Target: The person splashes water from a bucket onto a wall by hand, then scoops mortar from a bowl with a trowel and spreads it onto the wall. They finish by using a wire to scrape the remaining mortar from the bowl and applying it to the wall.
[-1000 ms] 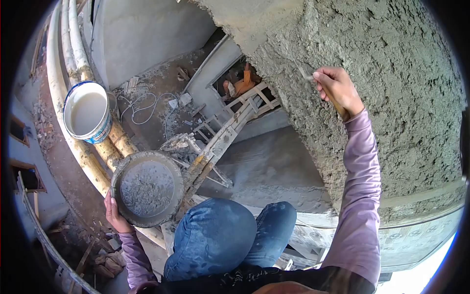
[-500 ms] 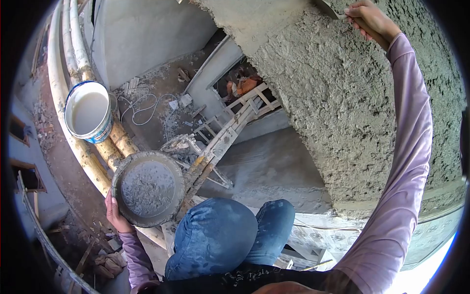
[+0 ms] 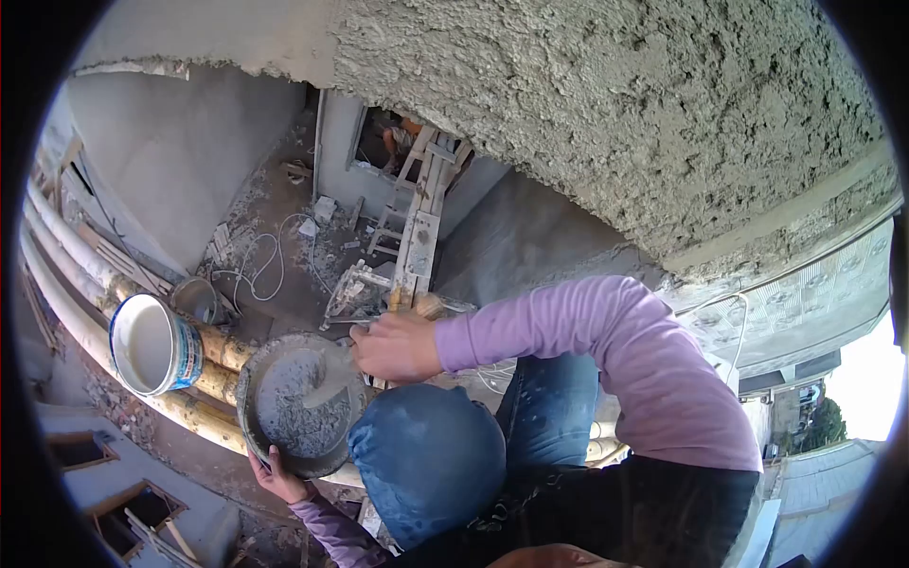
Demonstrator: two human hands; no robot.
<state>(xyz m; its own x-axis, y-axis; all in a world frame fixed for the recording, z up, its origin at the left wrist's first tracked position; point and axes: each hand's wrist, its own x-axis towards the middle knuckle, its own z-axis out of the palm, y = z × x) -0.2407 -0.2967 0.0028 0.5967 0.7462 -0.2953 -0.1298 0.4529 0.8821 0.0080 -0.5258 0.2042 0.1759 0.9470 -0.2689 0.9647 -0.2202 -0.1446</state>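
My left hand (image 3: pixel 276 476) grips the lower rim of a round, dark bowl (image 3: pixel 245 402), its thumb up against the side. Wet grey mortar (image 3: pixel 289 417) lies inside the bowl. At the bowl's right edge, my right hand (image 3: pixel 398 346) is closed around a trowel; the wooden handle end (image 3: pixel 429 305) sticks out above the fist. The trowel's blade (image 3: pixel 329 381), coated grey, dips into the mortar. My bent knee in blue trousers is close beside the bowl.
Left of the bowl, a bucket of cloudy liquid (image 3: pixel 187 352) stands on bamboo poles (image 3: pixel 220 383). Rough wet plaster covers the wall (image 3: pixel 615 114) above. Far below are a wooden ladder (image 3: pixel 402 194), a coiled hose (image 3: pixel 254 275) and rubble. Another person (image 3: pixel 396 142) is partly visible in an opening.
My right hand has come down from the plastered wall to the bowl, bringing the trowel into the mortar. My left hand still holds the bowl. The view has shifted.
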